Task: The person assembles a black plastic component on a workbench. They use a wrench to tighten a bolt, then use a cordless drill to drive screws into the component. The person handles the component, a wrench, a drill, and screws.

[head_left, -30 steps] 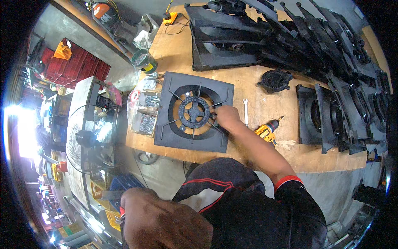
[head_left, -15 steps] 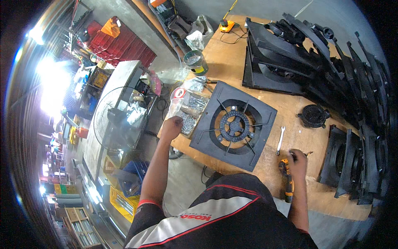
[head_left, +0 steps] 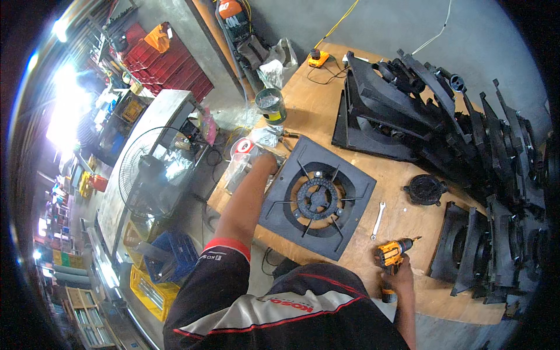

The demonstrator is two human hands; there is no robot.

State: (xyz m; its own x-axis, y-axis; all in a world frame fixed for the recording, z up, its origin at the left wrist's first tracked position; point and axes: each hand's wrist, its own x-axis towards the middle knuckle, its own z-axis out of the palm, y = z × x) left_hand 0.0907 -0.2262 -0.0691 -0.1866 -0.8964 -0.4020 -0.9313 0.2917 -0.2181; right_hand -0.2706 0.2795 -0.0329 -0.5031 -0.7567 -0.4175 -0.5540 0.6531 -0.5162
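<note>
A square black cast-iron stove top with a round burner in its middle lies on the wooden table. Just left of it, my left hand reaches down into a tray of loose bolts; its fingers are hidden. My right hand is wrapped round the handle of a yellow and black cordless drill, whose bit points right. Between drill and stove top lies an open-ended wrench. A loose round black burner part sits farther right.
Stacked black stove tops fill the table's far right, with more standing at the near right. Behind the tray stand a plastic bag and a dark bucket of small parts. A yellow charger lies at the back; a fan stands left.
My left hand has gone from the tray's near side farther in over the bolts. My right hand has shifted from the drill's front end to its handle, and the drill has turned. The view has shifted slightly.
</note>
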